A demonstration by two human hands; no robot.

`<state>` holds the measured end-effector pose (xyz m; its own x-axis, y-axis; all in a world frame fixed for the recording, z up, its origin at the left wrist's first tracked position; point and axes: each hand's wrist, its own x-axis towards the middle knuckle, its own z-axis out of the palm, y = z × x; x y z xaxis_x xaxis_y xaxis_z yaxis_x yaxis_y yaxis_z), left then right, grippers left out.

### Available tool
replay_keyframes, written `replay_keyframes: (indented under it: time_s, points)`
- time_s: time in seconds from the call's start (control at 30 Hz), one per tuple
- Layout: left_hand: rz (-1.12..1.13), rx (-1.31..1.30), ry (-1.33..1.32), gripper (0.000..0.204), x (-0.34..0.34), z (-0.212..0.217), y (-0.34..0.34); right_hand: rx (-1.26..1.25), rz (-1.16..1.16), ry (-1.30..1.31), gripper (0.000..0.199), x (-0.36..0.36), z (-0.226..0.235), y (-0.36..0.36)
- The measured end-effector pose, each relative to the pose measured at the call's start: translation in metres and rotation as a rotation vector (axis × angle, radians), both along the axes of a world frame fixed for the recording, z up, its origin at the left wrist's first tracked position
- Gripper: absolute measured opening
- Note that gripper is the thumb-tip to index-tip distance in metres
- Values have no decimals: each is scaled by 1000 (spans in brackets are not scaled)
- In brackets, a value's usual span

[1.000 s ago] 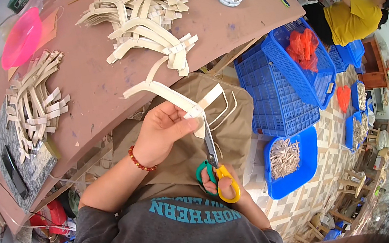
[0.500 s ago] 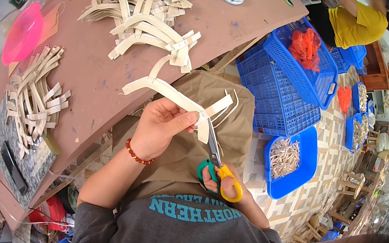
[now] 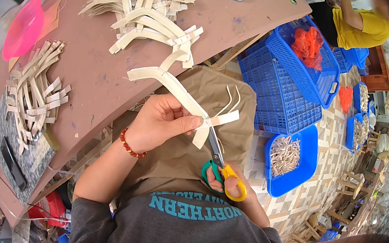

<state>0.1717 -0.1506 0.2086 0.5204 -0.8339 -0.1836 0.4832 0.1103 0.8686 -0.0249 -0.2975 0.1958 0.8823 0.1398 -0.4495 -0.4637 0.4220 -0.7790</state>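
Note:
My left hand (image 3: pixel 158 119), with a beaded bracelet at its wrist, pinches a cream fabric strap (image 3: pixel 175 90) between thumb and fingers over my lap. A short white cross strip and thin loose cords stick out from the strap to the right. My right hand (image 3: pixel 234 182) grips scissors (image 3: pixel 217 151) with one yellow and one green handle loop. The blades point up and reach the strap just below my left thumb; their tips are hidden behind the strip. On the table, a pile of similar straps (image 3: pixel 149 14) lies beyond my left hand.
Another bundle of straps (image 3: pixel 38 95) lies at the left on the brown table (image 3: pixel 91 82), near pink bowls (image 3: pixel 23 29). At the right stand blue crates (image 3: pixel 278 90) and a blue tub (image 3: pixel 309 169) of small pale pieces. A person in yellow (image 3: pixel 361 26) works at the far right.
The strap has tilted a little in my left hand and its cross strip sits lower and flatter. The scissors have shifted slightly right. The person in yellow has lowered an arm.

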Motion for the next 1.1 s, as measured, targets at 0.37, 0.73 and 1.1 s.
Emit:
replay_keyframes:
  time_s: [0.37, 0.73, 1.1]
  points:
    - [-218, 15, -24, 23, 12, -1, 3, -18, -4, -26, 72, 0, -3, 1]
    - [-290, 17, -28, 23, 13, -2, 4, -47, 68, -46, 71, 0, -6, -5]
    - [-104, -3, 33, 24, 9, 0, -2, -112, 41, -51, 44, -3, -11, -9]
